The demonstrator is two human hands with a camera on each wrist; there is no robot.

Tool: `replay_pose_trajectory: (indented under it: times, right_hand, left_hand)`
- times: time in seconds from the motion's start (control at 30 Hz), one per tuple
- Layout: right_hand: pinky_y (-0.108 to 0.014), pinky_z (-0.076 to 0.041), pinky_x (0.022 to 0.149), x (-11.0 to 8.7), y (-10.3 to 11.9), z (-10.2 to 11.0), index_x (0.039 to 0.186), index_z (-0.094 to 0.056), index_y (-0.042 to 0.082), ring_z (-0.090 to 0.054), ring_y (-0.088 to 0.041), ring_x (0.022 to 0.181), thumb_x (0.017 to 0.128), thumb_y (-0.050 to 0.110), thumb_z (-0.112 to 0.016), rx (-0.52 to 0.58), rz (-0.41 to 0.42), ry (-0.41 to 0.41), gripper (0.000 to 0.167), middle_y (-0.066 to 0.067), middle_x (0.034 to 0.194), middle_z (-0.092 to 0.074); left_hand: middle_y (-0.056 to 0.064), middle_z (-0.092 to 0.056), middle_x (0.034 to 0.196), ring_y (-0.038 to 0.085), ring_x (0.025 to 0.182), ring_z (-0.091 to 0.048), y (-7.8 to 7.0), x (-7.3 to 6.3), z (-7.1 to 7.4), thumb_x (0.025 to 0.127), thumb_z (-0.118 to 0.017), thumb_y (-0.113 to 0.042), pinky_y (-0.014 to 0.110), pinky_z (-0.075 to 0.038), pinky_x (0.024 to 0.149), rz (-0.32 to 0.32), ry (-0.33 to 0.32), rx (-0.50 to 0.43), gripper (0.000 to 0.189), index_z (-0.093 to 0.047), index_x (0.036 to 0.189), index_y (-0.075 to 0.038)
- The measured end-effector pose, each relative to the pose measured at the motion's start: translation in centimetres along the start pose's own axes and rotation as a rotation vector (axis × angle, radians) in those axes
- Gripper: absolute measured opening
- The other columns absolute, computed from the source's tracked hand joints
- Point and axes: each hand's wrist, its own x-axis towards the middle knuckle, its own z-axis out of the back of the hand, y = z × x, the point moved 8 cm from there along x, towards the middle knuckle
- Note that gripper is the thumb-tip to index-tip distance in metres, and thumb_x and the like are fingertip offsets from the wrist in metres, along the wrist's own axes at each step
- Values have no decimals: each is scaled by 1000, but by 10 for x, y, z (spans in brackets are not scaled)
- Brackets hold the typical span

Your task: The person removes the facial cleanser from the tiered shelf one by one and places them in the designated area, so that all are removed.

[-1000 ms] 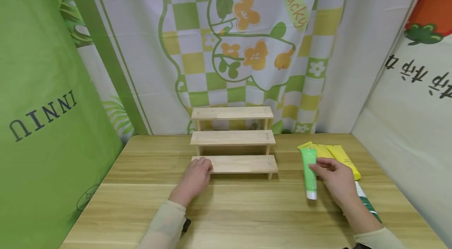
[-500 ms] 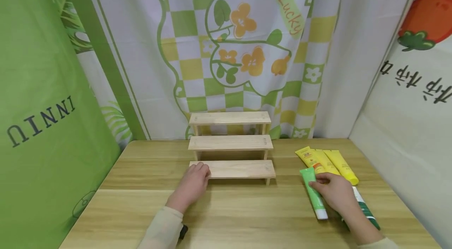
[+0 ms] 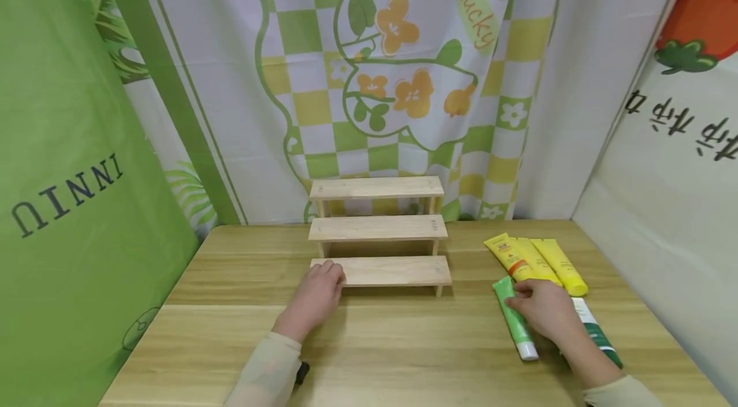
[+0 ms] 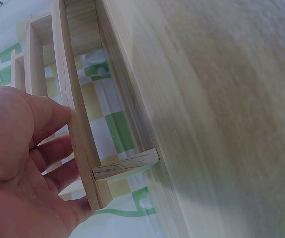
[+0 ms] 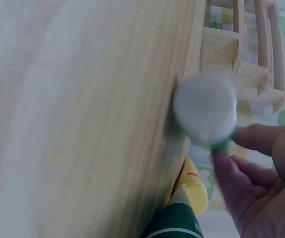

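A three-tier wooden display rack (image 3: 392,271) stands near the back of the wooden table. At its left end, my left hand (image 3: 316,295) grips the lowest shelf board (image 4: 78,124), with the thumb at the board's edge in the left wrist view. On the right side, my right hand (image 3: 544,307) pinches a light green squeeze tube (image 3: 515,320) between thumb and fingers. This tube lies slanted, close over the table, its white cap (image 5: 205,106) pointing toward me.
Three yellow tubes (image 3: 558,265) lie side by side behind my right hand. A white and dark green tube (image 3: 599,336) lies beside my right wrist, partly covered by it. Patterned curtains (image 3: 392,93) hang behind the table, with cloth at both sides.
My right hand has brought the green tube down and nearer to me, and its cap end has swung to the right. The left hand stays on the rack.
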Motion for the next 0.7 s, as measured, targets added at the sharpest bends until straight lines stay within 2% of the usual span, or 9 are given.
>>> replay_pose_trajectory:
  times: [0.1,0.17,0.27,0.5,0.7]
  right_hand:
    - [-40,-50,63,2,1,3,105,-70,-5,-61,-24,74,84,10,-63,-4,1,-26,27,-12,89,-69]
    - [-35,-46,57,2,0,3,106,-69,-5,-57,-20,65,82,7,-58,7,-8,-22,29,-9,82,-66]
    - [-32,-43,53,0,-2,-2,109,-67,-6,-54,-15,56,82,7,-58,38,-38,15,31,-3,75,-61]
    - [-32,-46,54,1,3,-5,113,-64,-7,-56,-15,60,88,16,-66,81,-49,49,34,-6,84,-66]
    - [-31,-51,54,7,17,-8,117,-63,-6,-62,-14,60,89,19,-67,157,-34,63,38,-9,90,-68]
  left_hand:
    - [-2,-47,84,19,77,-45,0,2,0,89,-66,-4,35,-41,74,-5,-13,-2,10,-58,90,-10]
    - [-2,-48,85,20,78,-45,1,2,-1,90,-66,-4,35,-41,76,11,5,-10,9,-58,90,-10]
    - [-2,-49,87,20,80,-45,4,2,-5,91,-65,-5,36,-42,78,42,53,-29,8,-59,91,-9]
    - [-2,-48,88,19,81,-45,11,1,-6,93,-65,-8,36,-42,80,81,87,-56,7,-58,94,-11]
    - [-3,-46,87,19,81,-43,20,2,-1,92,-64,-9,38,-41,79,101,127,-81,7,-57,94,-10]
